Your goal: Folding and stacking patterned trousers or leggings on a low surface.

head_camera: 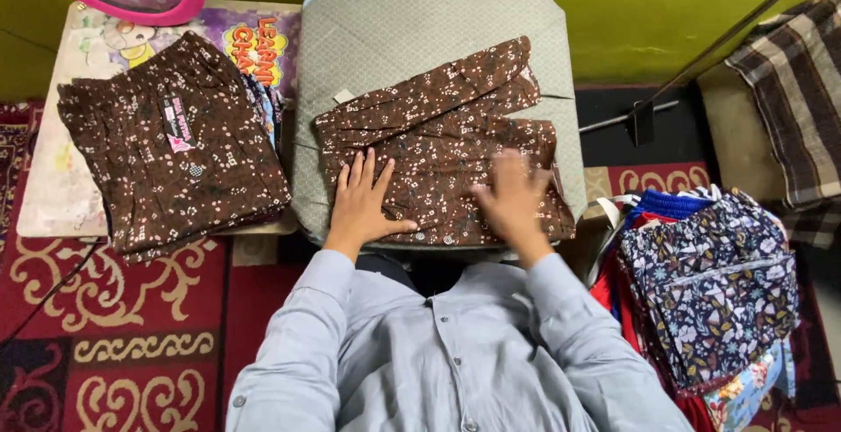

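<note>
A brown garment (455, 125) with small white and pink dots lies partly folded on a grey padded board (420, 20), one sleeve laid diagonally across it. My left hand (363, 200) rests flat on its lower left part, fingers apart. My right hand (515, 195) lies flat on the lower right part and is blurred with motion. Neither hand grips anything.
A folded stack of the same brown dotted cloth (171, 147) sits on a low table (53, 195) to the left. A pile of dark floral and coloured garments (710, 283) lies on the right. A red patterned carpet (114, 344) covers the floor. A checked cloth (797, 90) is far right.
</note>
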